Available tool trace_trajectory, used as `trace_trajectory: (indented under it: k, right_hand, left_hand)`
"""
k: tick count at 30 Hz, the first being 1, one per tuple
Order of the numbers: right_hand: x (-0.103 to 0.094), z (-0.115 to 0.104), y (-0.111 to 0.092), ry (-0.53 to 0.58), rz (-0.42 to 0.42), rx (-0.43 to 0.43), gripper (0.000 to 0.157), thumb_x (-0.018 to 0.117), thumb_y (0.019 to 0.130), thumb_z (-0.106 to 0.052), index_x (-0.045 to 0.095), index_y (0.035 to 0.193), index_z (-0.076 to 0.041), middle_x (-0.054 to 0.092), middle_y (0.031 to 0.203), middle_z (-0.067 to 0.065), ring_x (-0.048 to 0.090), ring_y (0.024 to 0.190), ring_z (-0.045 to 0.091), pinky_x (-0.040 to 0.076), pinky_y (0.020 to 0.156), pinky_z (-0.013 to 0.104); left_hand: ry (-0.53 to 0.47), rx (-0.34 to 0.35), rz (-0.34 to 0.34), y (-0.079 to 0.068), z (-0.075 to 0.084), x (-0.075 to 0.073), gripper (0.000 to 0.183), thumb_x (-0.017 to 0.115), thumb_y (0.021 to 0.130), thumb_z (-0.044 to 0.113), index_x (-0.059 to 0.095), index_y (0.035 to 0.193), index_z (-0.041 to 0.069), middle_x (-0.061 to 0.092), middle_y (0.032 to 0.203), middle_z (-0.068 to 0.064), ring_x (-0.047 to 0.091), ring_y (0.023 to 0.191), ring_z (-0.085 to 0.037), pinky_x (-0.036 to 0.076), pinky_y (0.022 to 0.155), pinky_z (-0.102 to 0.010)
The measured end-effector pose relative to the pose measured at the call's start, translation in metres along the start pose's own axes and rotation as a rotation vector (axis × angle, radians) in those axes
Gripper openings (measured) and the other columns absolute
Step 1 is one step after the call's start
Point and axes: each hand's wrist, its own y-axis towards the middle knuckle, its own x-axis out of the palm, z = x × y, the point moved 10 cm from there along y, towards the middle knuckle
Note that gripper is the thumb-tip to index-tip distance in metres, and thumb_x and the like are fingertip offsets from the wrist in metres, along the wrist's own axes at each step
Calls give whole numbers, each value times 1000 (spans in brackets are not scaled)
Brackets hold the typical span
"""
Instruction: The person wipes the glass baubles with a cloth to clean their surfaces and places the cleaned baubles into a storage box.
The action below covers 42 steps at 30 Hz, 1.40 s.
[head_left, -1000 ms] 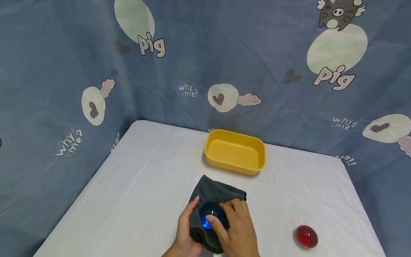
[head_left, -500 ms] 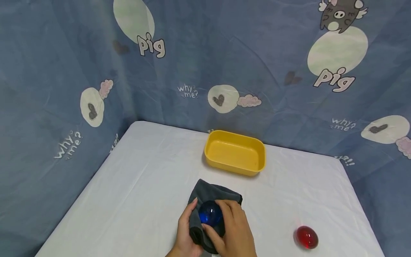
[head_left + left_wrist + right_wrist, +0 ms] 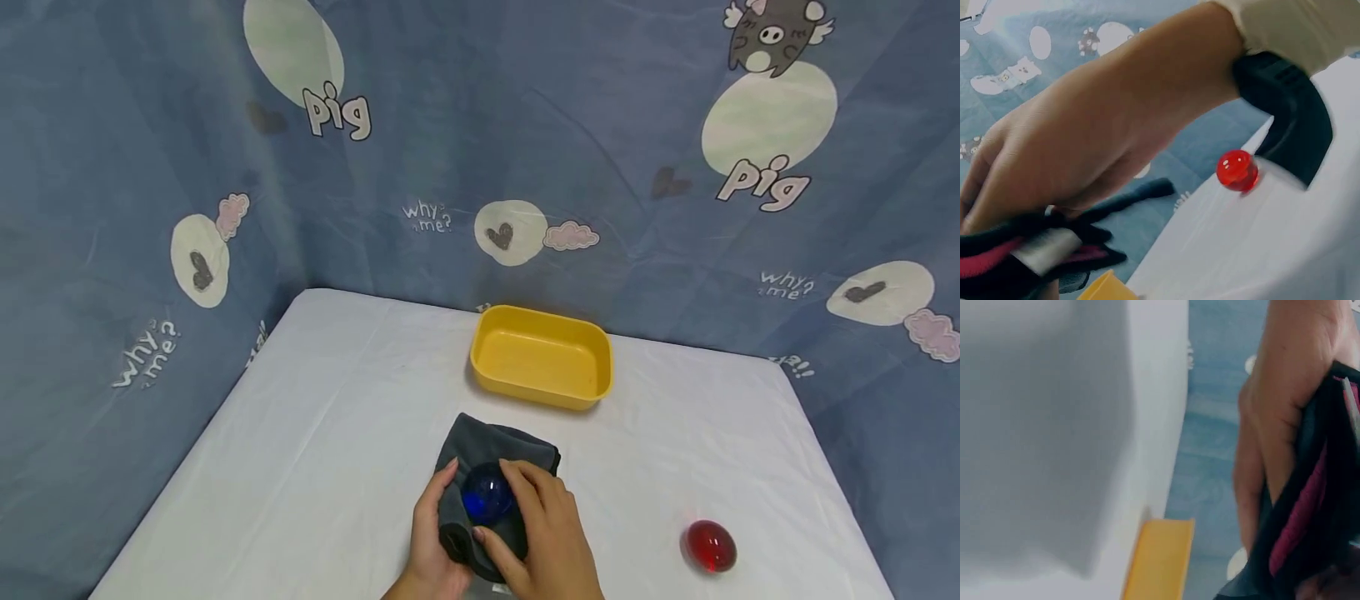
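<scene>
A dark grey cloth (image 3: 491, 437) lies over my left hand (image 3: 433, 542), which grips it from beneath with the thumb along its left edge. On the cloth sits a glossy, clear blue ball (image 3: 486, 493). My right hand (image 3: 551, 537) holds this ball between thumb and fingers, index at its upper right and thumb at its lower edge. In the left wrist view the cloth's underside (image 3: 985, 262) shows a pink patch beside a white tag. The right wrist view also shows the cloth (image 3: 1310, 519), but the blue ball is hidden there.
A yellow rectangular tub (image 3: 540, 394) stands behind the hands near the far edge of the white-covered table (image 3: 337, 475). To the right rests a clear red ball (image 3: 710, 547). Blue printed fabric (image 3: 420, 150) hangs around the table.
The right thumb and fingers have shifted leftward on the blue ball. Hands, cloth and ball have moved slightly left. The head view has turned a little; tub and red ball stay put.
</scene>
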Motion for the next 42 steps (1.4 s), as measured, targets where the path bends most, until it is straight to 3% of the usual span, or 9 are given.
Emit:
trace_trajectory:
  k: [5, 12, 15, 19, 21, 32, 36, 39, 42]
  right_hand:
    - [-6, 3, -1, -6, 65, 20, 62, 73, 82, -48, 56, 130, -14, 56, 116, -1, 52, 101, 16, 46, 82, 39]
    - [-13, 14, 1, -6, 106, 88, 46, 74, 81, -48, 66, 110, -12, 55, 99, -5, 46, 90, 13, 43, 78, 32]
    - [-13, 13, 2, 1, 92, 67, 55, 73, 82, -48, 63, 120, -9, 55, 105, -2, 47, 94, 15, 43, 80, 34]
    - [-9, 6, 3, 23, 41, 10, 73, 72, 84, -48, 47, 141, -11, 51, 123, 4, 50, 106, 20, 43, 83, 41]
    - [-8, 3, 4, 32, 19, -14, 73, 71, 85, -46, 44, 143, -13, 49, 128, 5, 50, 110, 21, 42, 83, 43]
    - [-14, 14, 10, 41, 105, 75, 44, 73, 83, -47, 64, 106, -11, 60, 98, -5, 48, 93, 14, 40, 83, 30]
    - [-7, 12, 7, 11, 18, 82, 62, 69, 83, -54, 58, 126, -11, 59, 108, -2, 46, 97, 13, 39, 86, 31]
    - [-3, 6, 6, 26, -26, 26, 73, 71, 83, -51, 47, 140, -13, 54, 120, 1, 47, 104, 16, 40, 88, 36]
    - [-3, 1, 5, 44, -29, -18, 69, 73, 83, -46, 48, 139, -15, 52, 124, 2, 48, 106, 18, 41, 89, 39]
  left_hand:
    - [18, -32, 13, 0, -6, 1, 55, 36, 98, 52, 51, 130, 10, 57, 126, -5, 54, 116, -20, 41, 101, -38]
    - [39, 2, 25, 3, -5, 8, 55, 37, 98, 49, 44, 133, 7, 55, 126, -5, 53, 115, -19, 41, 100, -36]
    - [37, 0, 48, 3, -5, 7, 56, 39, 97, 50, 43, 134, 7, 55, 127, -5, 53, 115, -19, 42, 100, -36]
    - [22, 23, 76, 4, -1, 5, 54, 42, 97, 49, 43, 135, 10, 54, 128, -4, 53, 116, -18, 43, 99, -37]
    - [20, 31, 89, 4, 1, 4, 54, 42, 97, 48, 43, 134, 10, 54, 128, -4, 53, 116, -18, 43, 99, -37]
    - [25, 29, 95, 3, -3, 6, 61, 41, 96, 50, 33, 140, 9, 47, 133, -6, 49, 120, -19, 38, 104, -37]
    - [24, 40, 118, 0, -2, 2, 65, 42, 96, 52, 28, 143, 10, 46, 136, -6, 49, 121, -19, 38, 104, -37]
    - [26, 45, 134, -1, 1, -1, 69, 43, 95, 53, 25, 145, 9, 45, 137, -7, 49, 122, -19, 39, 103, -37]
    - [28, 48, 139, -3, 1, -3, 68, 44, 95, 53, 30, 143, 7, 47, 136, -7, 50, 121, -18, 40, 102, -36]
